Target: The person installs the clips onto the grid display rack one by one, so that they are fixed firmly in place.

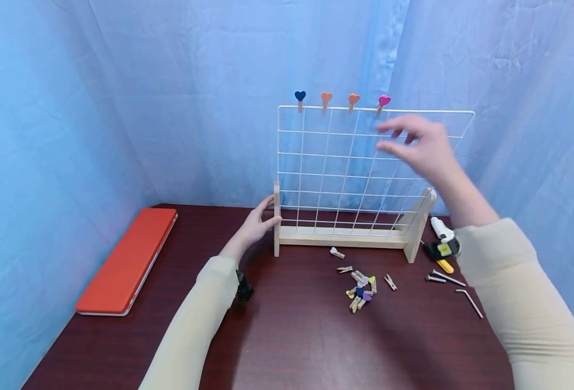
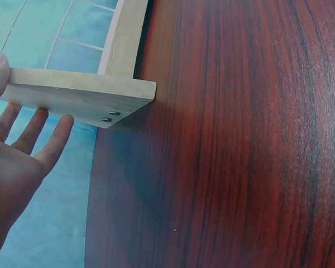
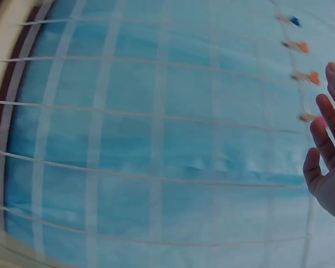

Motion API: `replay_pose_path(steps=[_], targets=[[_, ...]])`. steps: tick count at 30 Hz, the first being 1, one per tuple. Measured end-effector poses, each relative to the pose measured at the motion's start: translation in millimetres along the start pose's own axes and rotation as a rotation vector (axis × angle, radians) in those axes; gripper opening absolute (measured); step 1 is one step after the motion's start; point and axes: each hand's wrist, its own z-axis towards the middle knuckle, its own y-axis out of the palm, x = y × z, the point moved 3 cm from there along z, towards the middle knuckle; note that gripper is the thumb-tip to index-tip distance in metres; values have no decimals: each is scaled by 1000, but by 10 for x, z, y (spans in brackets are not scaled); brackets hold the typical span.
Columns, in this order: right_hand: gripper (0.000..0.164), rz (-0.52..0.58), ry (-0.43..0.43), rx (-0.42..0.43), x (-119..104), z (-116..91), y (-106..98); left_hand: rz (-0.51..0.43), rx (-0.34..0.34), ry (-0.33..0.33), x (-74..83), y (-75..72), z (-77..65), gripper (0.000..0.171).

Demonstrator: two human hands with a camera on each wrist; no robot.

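A white wire grid (image 1: 338, 156) stands upright in a wooden stand (image 1: 345, 237). Heart-topped clothespins sit along its top wire: dark blue (image 1: 300, 97), orange (image 1: 326, 98), another orange (image 1: 353, 99) and pink (image 1: 384, 102). My left hand (image 1: 256, 221) holds the stand's left side panel (image 2: 81, 89), thumb over the front edge and fingers along the outer face. Raised in front of the grid's upper right, my right hand (image 1: 421, 143) is blurred. Its thumb and curved fingers are apart with nothing between them, just below and right of the pink clothespin.
Several loose clothespins (image 1: 360, 291) lie on the dark wood table (image 1: 297, 346) before the stand. A red case (image 1: 128, 262) lies at the left. Bolts (image 1: 448, 277), a hex key (image 1: 471, 304) and a white-and-yellow tool (image 1: 442, 230) lie at the right. Blue curtains (image 1: 194, 97) hang behind.
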Motion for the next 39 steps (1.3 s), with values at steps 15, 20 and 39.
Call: replay_pose_path(steps=[15, 20, 39], targets=[[27, -77, 88, -333, 925, -1393, 1452, 17, 38, -15, -166, -26, 40, 70], [22, -57, 108, -403, 1150, -1543, 1712, 17, 39, -14, -194, -21, 52, 70], [23, 33, 118, -666, 1145, -1638, 2012, -26, 17, -3, -119, -24, 4, 69]])
